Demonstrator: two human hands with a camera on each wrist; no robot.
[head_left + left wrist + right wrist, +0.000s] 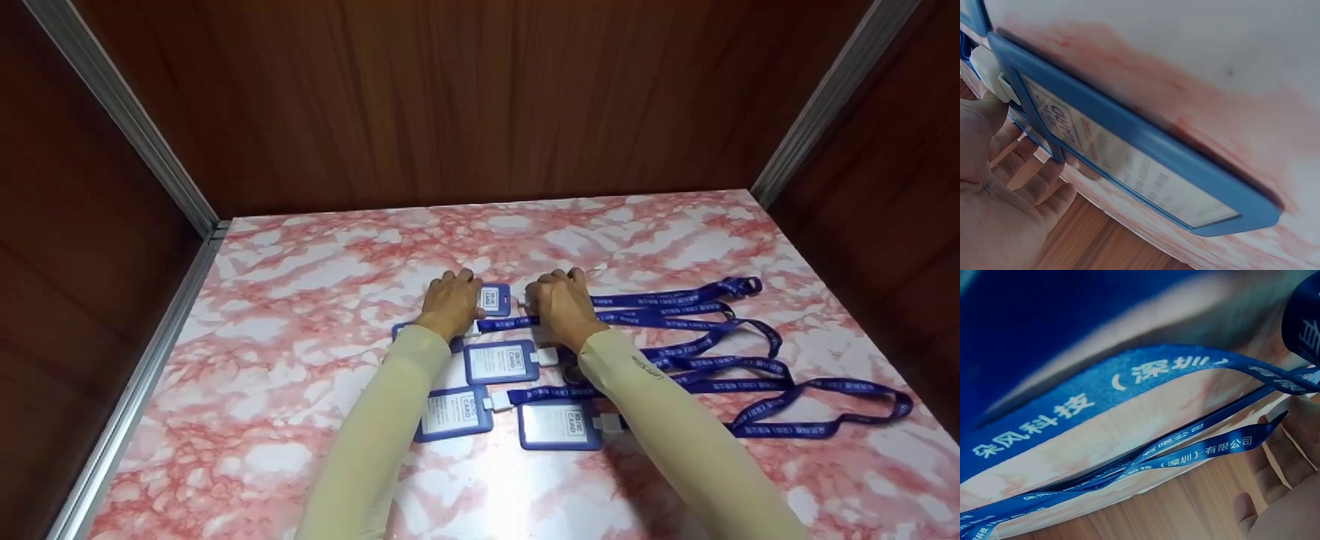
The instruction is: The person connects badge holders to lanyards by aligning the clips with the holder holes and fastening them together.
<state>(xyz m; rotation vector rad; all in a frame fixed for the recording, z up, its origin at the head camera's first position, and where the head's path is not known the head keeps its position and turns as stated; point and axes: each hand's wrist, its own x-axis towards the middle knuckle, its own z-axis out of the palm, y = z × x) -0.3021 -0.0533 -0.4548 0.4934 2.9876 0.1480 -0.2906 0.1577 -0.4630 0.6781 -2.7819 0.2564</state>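
Observation:
Several blue-framed ID badge holders with blue lanyards lie flat on the table. My left hand (452, 301) covers the left part of the farthest badge holder (495, 299) and grips it, thumb on the near side and fingers along its far edge. In the left wrist view, a nearer badge holder (1129, 146) lies beside that hand, its white clip (992, 74) close to the thumb. My right hand (564, 304) holds the farthest badge's lanyard by the clip end, the clip mostly hidden. A strap (1224, 444) runs into its fingers in the right wrist view.
Nearer the camera lie a middle badge holder (501, 362), a left one (454, 414) and a right one (561, 426). Their lanyards (825, 430) trail right in overlapping loops. A wooden panel (480, 105) borders the marbled table (285, 360) at the back.

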